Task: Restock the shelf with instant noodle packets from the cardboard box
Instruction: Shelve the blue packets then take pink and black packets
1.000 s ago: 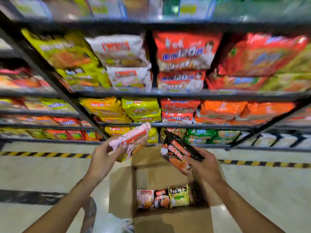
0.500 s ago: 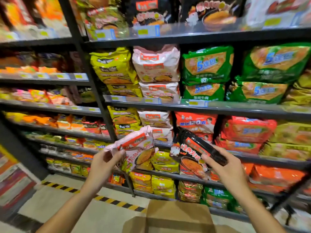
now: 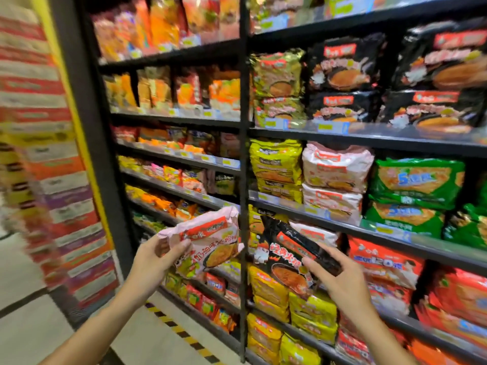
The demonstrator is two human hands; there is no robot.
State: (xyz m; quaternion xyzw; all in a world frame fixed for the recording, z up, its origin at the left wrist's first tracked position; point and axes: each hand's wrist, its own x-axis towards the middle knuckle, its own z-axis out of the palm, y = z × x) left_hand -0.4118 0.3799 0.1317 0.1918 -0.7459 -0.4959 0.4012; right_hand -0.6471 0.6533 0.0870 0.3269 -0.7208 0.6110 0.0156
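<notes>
Two packets are held up in front of the shelves (image 3: 342, 138), one in each hand. At far left stands a blurred wall of stacked boxes (image 3: 52, 180) in red, white and orange. The left hand (image 3: 155, 262) grips a pink packet (image 3: 208, 246), thumb on its front and fingers curled behind its left end; the packet is tilted, its right end higher. Just to the right, across the black upright post (image 3: 244, 154), the right hand (image 3: 340, 283) pinches a black packet (image 3: 292, 259) between thumb and fingers at its right edge; this packet slopes down to the left. The two packets are near but apart. Behind them, on the right bay, I count two pink packs (image 3: 334, 180) stacked beside two yellow packs (image 3: 275, 167), and higher up four black packs (image 3: 395, 83) in two stacks. The cardboard box is out of view.
</notes>
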